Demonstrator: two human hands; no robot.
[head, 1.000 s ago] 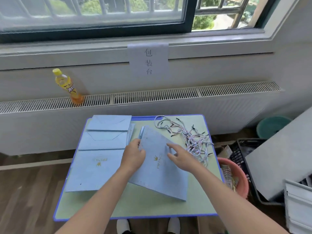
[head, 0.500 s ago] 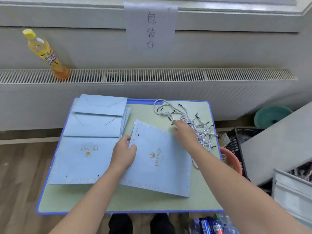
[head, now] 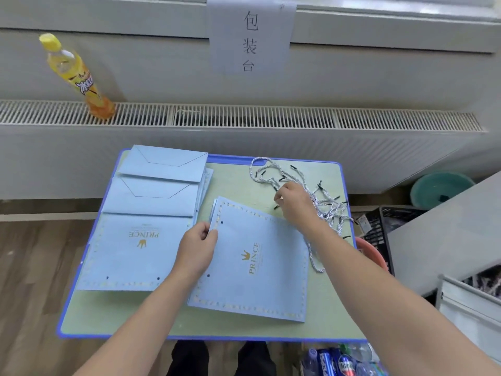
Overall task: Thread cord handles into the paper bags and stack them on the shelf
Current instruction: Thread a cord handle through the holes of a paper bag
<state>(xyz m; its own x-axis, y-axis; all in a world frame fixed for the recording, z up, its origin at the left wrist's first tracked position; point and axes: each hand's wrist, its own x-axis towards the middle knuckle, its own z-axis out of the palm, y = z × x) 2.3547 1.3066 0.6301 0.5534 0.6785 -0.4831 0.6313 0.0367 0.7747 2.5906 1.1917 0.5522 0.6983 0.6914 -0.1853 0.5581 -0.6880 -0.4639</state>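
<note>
A flat light-blue paper bag (head: pixel 254 261) marked PRINCE lies on the small green table (head: pixel 211 325), its punched top edge turned to the left. My left hand (head: pixel 196 249) pinches that edge near one of the holes. A pile of white twisted cord handles (head: pixel 322 198) with black tips lies at the table's back right. My right hand (head: pixel 294 203) is on the pile, fingers curled around cords. A stack of flat blue bags (head: pixel 141 234) covers the table's left half.
A yellow drink bottle (head: pixel 78 77) stands on the radiator grille (head: pixel 244 118) behind the table. A paper sign (head: pixel 250 36) hangs on the wall. Right of the table are an orange basin (head: pixel 371 253), a black crate (head: pixel 379 226), a teal bowl (head: pixel 439 188) and a grey board.
My right hand left the bag and reached back right into the cord pile. The left hand shifted to the bag's left edge. The camera tilted down and closer.
</note>
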